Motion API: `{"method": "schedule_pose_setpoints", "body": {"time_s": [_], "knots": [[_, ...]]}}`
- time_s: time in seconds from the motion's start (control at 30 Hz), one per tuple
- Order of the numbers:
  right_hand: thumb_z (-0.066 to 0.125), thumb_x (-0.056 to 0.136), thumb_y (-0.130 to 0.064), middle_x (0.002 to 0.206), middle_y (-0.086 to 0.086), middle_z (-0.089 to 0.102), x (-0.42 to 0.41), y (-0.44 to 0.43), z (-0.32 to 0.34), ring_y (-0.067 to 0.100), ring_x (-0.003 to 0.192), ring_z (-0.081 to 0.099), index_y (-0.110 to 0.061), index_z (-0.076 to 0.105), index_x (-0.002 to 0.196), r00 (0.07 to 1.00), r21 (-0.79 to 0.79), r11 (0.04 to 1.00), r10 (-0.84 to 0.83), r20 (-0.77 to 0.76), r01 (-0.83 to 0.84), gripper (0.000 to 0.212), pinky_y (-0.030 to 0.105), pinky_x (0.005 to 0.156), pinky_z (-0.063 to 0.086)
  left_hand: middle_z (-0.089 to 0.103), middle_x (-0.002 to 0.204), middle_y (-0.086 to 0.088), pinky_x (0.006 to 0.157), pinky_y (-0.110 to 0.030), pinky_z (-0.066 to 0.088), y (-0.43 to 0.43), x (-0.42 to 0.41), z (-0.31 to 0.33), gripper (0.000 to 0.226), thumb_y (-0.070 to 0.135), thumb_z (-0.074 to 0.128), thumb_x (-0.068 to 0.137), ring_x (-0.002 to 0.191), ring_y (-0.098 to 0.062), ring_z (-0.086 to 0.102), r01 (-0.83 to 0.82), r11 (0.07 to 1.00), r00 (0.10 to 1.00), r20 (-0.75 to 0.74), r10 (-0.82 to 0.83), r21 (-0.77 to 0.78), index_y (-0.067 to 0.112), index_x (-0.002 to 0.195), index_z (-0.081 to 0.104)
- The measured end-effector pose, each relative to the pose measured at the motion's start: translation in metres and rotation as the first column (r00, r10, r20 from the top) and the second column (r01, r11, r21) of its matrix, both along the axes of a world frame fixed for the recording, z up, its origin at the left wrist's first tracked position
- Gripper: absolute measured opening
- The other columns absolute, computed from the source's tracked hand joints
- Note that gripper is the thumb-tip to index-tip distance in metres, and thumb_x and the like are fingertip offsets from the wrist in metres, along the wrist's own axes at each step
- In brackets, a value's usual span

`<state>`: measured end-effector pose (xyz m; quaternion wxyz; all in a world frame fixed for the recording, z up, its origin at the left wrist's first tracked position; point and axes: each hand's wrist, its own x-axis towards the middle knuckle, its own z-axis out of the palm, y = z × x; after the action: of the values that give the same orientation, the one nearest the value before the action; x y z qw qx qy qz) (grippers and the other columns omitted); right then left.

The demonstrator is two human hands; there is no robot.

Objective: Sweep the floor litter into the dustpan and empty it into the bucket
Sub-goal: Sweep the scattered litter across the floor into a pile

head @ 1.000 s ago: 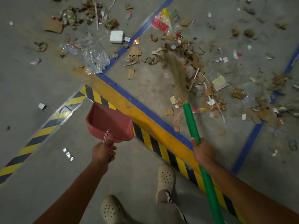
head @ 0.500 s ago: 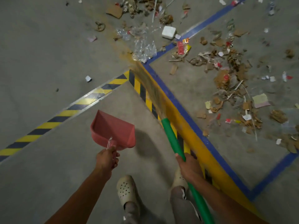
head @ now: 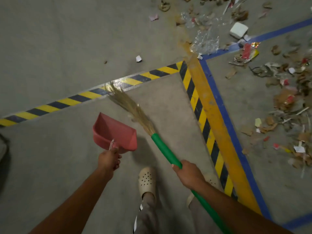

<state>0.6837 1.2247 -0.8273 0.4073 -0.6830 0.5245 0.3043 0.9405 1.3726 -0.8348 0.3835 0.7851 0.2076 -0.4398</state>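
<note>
My left hand (head: 108, 160) grips the handle of a red dustpan (head: 114, 132), which hangs above the bare floor with nothing visible inside it. My right hand (head: 189, 172) grips the green handle of a straw broom (head: 163, 150). The broom's bristles (head: 128, 103) point up and left, their tips at the black-and-yellow tape. Litter (head: 285, 98) of cardboard scraps, paper and wrappers lies at the right, beyond the blue line. No bucket is in view.
Black-and-yellow hazard tape (head: 50, 105) runs left, then turns down beside an orange stripe (head: 217, 125) and blue line (head: 224, 112). Crumpled clear plastic (head: 205, 39) and a white block (head: 238, 30) lie at the top. My feet in pale clogs (head: 146, 180) stand below. A dark object (head: 3, 152) is at the left edge.
The broom head has swung left, from the litter across the orange stripe to the hazard tape above the dustpan. My view has turned left, so the litter sits further right. Both hands keep their grips.
</note>
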Motion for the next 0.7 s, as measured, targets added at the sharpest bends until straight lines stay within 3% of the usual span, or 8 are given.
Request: {"method": "schedule_pose_setpoints", "body": {"time_s": [0.2, 0.5, 0.63, 0.7], "knots": [[0.046, 0.099, -0.055, 0.124, 0.016, 0.065, -0.006, -0.012, -0.021, 0.036, 0.113, 0.062, -0.011, 0.061, 0.121, 0.990, -0.009, 1.000, -0.002, -0.140, 0.001, 0.052, 0.039, 0.091, 0.051, 0.054, 0.075, -0.013, 0.037, -0.019, 0.031, 0.006, -0.006, -0.009, 0.025, 0.025, 0.055, 0.099, 0.045, -0.014, 0.041, 0.001, 1.000, 1.000, -0.020, 0.000, 0.024, 0.003, 0.089, 0.058], [0.043, 0.103, -0.052, 0.126, 0.018, 0.063, -0.075, -0.091, -0.017, 0.036, 0.113, 0.061, -0.005, 0.058, 0.128, 0.969, -0.068, 0.990, -0.134, -0.209, 0.122, 0.055, 0.037, 0.086, 0.049, 0.056, 0.075, -0.013, 0.039, -0.020, 0.031, -0.075, -0.046, -0.006, 0.023, 0.024, 0.056, 0.099, 0.048, -0.015, 0.041, 0.157, 0.987, 0.988, -0.010, -0.157, 0.034, 0.003, 0.089, 0.058], [0.048, 0.100, -0.055, 0.121, 0.017, 0.065, -0.125, -0.134, -0.017, 0.037, 0.109, 0.062, -0.008, 0.060, 0.121, 0.939, -0.111, 0.959, -0.278, -0.202, 0.260, 0.053, 0.038, 0.083, 0.049, 0.056, 0.076, -0.014, 0.042, -0.023, 0.032, -0.140, -0.080, -0.002, 0.022, 0.023, 0.057, 0.099, 0.050, -0.016, 0.041, 0.262, 0.965, 0.965, -0.005, -0.262, -0.009, 0.004, 0.087, 0.058], [0.050, 0.098, -0.055, 0.108, 0.018, 0.069, -0.156, -0.156, -0.019, 0.037, 0.102, 0.066, -0.008, 0.064, 0.106, 0.912, -0.113, 0.930, -0.366, -0.187, 0.350, 0.050, 0.036, 0.080, 0.052, 0.056, 0.075, -0.013, 0.043, -0.024, 0.032, -0.176, -0.104, -0.001, 0.024, 0.026, 0.058, 0.099, 0.050, -0.016, 0.041, 0.314, 0.949, 0.949, 0.000, -0.314, -0.029, 0.005, 0.086, 0.058]]}}
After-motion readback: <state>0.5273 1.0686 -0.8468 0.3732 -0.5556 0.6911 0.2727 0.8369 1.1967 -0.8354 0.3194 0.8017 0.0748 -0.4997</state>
